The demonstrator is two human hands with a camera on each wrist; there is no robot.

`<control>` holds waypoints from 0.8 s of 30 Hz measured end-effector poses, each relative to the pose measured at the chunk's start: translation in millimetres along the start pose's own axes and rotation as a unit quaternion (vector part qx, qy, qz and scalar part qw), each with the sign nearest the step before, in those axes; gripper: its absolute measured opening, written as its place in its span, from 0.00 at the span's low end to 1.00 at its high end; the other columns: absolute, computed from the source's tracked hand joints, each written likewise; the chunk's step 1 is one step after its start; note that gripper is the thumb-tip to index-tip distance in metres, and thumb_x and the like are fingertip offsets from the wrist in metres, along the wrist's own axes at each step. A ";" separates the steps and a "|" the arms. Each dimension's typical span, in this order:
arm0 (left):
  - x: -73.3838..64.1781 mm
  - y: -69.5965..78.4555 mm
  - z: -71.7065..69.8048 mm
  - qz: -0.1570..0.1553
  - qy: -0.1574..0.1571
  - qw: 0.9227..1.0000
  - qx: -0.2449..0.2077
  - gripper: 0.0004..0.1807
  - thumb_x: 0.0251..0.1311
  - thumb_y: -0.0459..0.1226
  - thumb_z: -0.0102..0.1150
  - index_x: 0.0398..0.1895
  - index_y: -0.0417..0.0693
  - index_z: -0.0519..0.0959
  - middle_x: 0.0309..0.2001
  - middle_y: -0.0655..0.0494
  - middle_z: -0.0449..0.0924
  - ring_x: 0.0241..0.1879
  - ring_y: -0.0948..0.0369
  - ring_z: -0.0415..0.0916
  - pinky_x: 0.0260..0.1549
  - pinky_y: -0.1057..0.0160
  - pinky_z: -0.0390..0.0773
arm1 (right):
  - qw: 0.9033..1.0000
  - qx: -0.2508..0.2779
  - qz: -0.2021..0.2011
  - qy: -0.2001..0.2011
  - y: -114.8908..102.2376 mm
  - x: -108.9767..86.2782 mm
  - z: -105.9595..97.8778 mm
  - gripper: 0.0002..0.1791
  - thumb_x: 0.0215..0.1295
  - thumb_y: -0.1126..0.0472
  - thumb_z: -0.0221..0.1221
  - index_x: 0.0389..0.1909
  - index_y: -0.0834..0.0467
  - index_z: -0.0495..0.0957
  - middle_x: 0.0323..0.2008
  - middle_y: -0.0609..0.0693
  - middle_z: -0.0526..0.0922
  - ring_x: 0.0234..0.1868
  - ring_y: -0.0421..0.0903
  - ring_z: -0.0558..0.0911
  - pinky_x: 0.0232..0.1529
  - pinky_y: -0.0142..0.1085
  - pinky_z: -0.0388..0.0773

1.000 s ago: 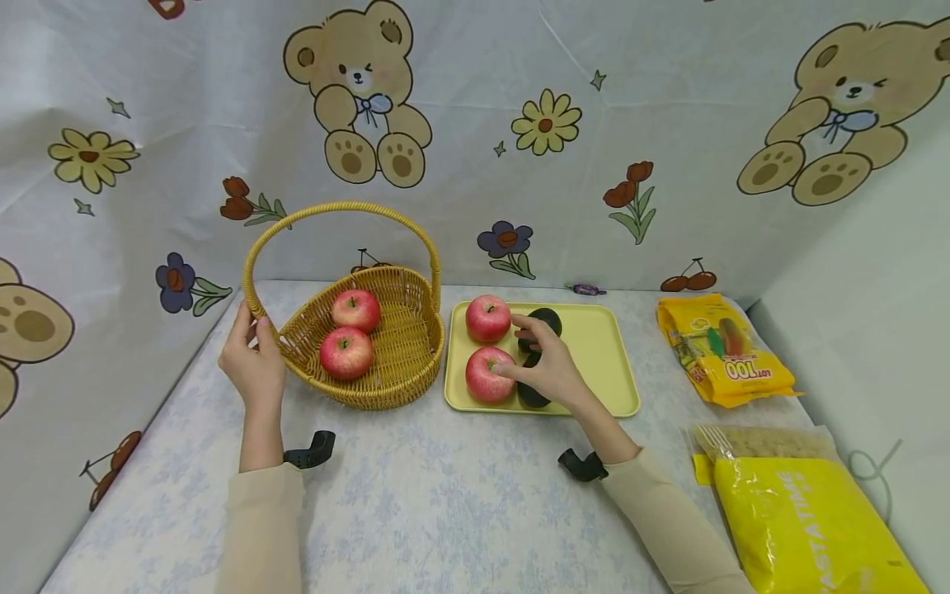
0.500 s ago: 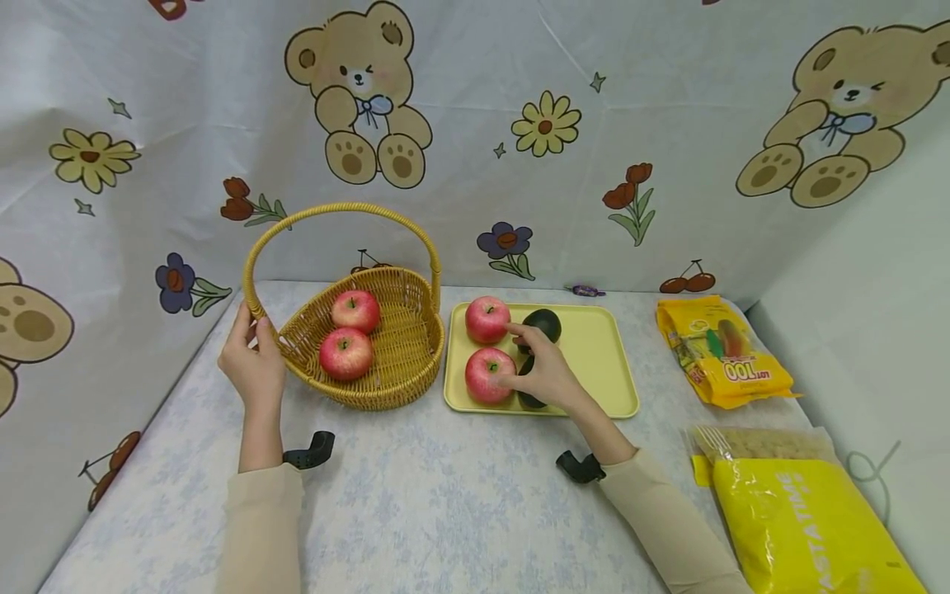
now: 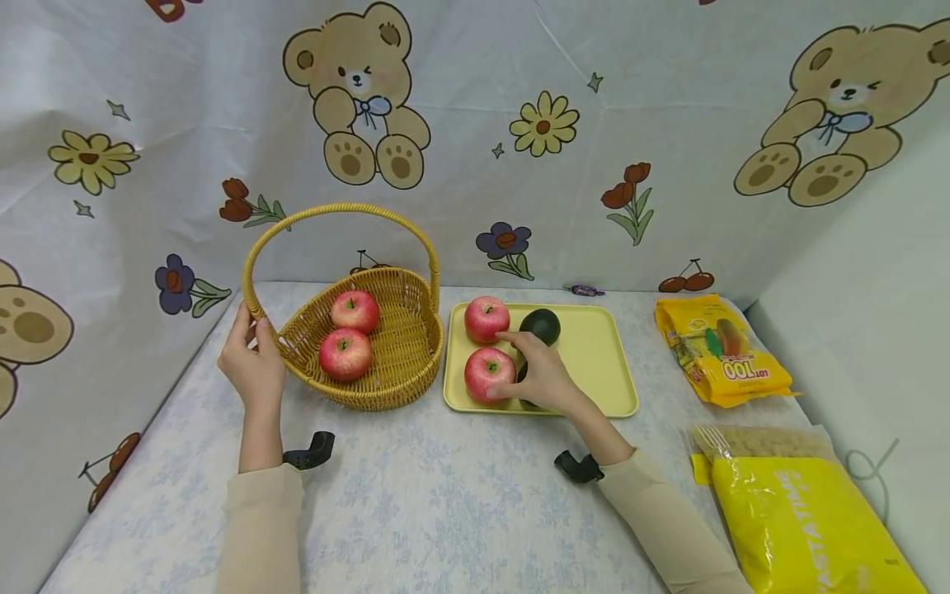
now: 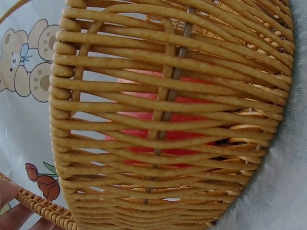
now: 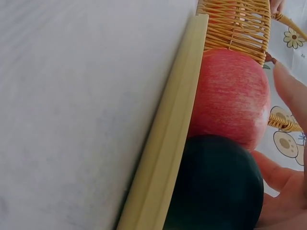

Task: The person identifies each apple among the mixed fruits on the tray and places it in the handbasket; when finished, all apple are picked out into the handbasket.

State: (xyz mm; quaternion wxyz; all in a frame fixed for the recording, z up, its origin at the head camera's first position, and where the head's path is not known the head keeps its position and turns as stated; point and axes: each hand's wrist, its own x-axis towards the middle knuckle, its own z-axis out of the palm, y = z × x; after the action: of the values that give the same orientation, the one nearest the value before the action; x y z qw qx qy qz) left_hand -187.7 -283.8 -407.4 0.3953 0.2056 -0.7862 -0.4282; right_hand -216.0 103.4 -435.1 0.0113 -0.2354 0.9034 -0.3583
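My left hand (image 3: 255, 363) holds the base of the arched handle of a wicker basket (image 3: 401, 375), pinching it between thumb and fingers. Two red apples (image 3: 345, 354) lie inside the basket. On a pale yellow tray (image 3: 604, 363) sit two more apples, a far one (image 3: 486, 320) and a near one (image 3: 490, 375), beside dark green avocado-like fruits (image 3: 540, 327). Spread around the near apple is my right hand (image 3: 545, 375), its thumb in front and fingers behind. In the right wrist view the thumb (image 5: 290, 93) stands off the apple (image 5: 230, 98), above the dark fruit (image 5: 216, 184).
To the right lie a yellow snack bag (image 3: 723, 351) and a larger yellow pasta bag (image 3: 812, 516). A small purple-wrapped candy (image 3: 585, 290) is behind the tray. A bear-printed cloth (image 3: 460, 99) hangs at the back.
My right hand has shifted slightly left, over the near apple, uncovering more of the far dark fruit. My left hand and the basket stay in place.
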 end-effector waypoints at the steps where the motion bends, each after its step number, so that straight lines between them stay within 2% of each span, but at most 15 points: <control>1: 0.1 0.0 0.0 -0.001 0.000 1.000 -0.001 0.21 0.72 0.36 0.48 0.67 0.49 0.72 0.58 0.50 0.80 0.51 0.55 0.80 0.42 0.74 0.78 | 1.000 -0.009 0.001 0.000 -0.2 0.0 0.3 0.48 0.44 0.47 0.76 0.67 0.57 0.68 0.62 0.57 0.75 0.59 0.55 0.73 0.59 0.57 0.70; 6: 0.0 0.0 -0.3 -0.002 -0.002 1.000 -0.001 0.21 0.72 0.36 0.48 0.67 0.50 0.72 0.58 0.50 0.80 0.52 0.55 0.80 0.43 0.73 0.79 | 1.000 -0.030 -0.002 -0.003 -1.6 -0.9 0.8 0.49 0.42 0.46 0.77 0.66 0.56 0.70 0.62 0.55 0.75 0.63 0.55 0.72 0.62 0.65 0.61; 9: -0.1 -0.2 -0.3 0.000 -0.001 1.000 -0.002 0.21 0.72 0.36 0.48 0.67 0.51 0.72 0.58 0.50 0.80 0.52 0.54 0.80 0.41 0.76 0.77 | 0.999 -0.038 -0.005 -0.006 -3.1 -1.8 0.7 0.48 0.41 0.46 0.77 0.66 0.56 0.70 0.62 0.55 0.76 0.65 0.55 0.71 0.64 0.67 0.58; 15: -0.4 -0.7 -0.5 0.005 0.002 1.000 -0.006 0.21 0.72 0.36 0.48 0.67 0.50 0.73 0.58 0.50 0.81 0.51 0.55 0.81 0.39 0.79 0.75 | 0.998 -0.054 -0.008 -0.010 -3.7 -2.5 1.9 0.49 0.41 0.45 0.77 0.66 0.55 0.70 0.61 0.54 0.77 0.64 0.54 0.72 0.61 0.62 0.61; 24: -0.7 0.6 -0.5 -0.005 -0.003 1.000 -0.005 0.22 0.73 0.37 0.48 0.68 0.52 0.72 0.59 0.50 0.80 0.53 0.55 0.80 0.45 0.69 0.80 | 0.994 -0.106 -0.032 -0.014 -1.6 -3.6 4.5 0.49 0.40 0.43 0.77 0.66 0.54 0.70 0.56 0.53 0.80 0.58 0.53 0.77 0.55 0.54 0.65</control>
State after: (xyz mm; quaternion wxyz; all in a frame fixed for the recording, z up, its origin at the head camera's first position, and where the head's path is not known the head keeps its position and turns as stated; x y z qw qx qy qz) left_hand -186.9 -283.2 -407.0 0.3918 0.2064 -0.7842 -0.4346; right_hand -211.3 101.1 -438.0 -0.0128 -0.2690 0.9279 -0.2576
